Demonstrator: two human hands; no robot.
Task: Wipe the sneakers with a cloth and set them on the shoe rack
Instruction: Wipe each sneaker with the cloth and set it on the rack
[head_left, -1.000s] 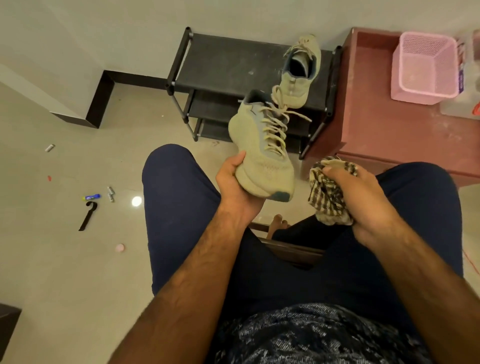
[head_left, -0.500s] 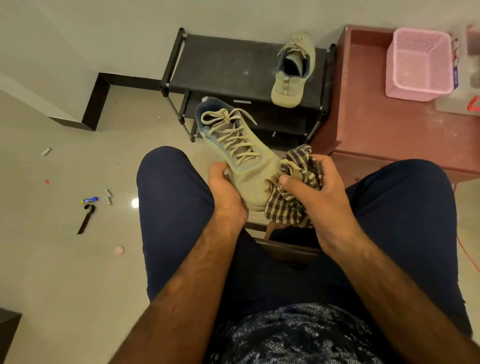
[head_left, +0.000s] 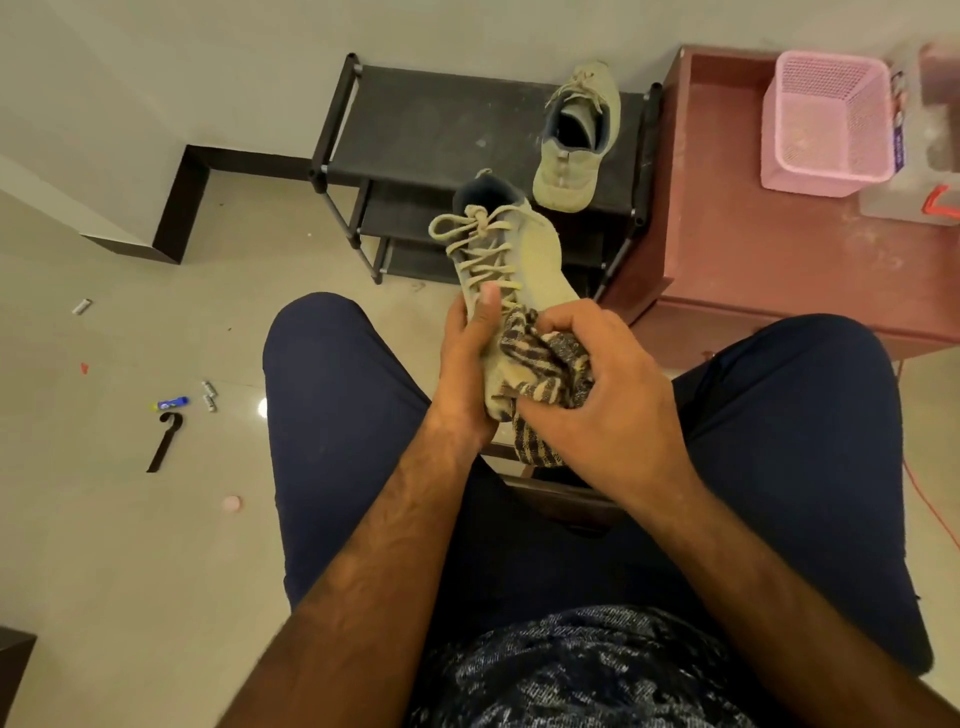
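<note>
A second ago our left grip held the sneaker up alone, with the cloth well apart from it. Since then the two have met and the shoe has turned. Its laces now face left, and its heel points away from us toward the shoe rack. The left grip is curled round the shoe's front end, thumb lying up along the laces. The right grip is closed on the bunched striped cloth and presses it against the shoe's near side by the toe. We judge the wiping of this second shoe to be under way, with the shelving still to come. The shoe hangs in the air between our knees, in front of the rack. The pale glossy floor at the left is strewn with small things: a black strap, a little blue object, two batteries and a pink cap. The rack stands against the light wall. The other sneaker sits at the right end of its top shelf, toe toward us. Just beside the rack, a red-brown tabletop carries a pink basket.
</note>
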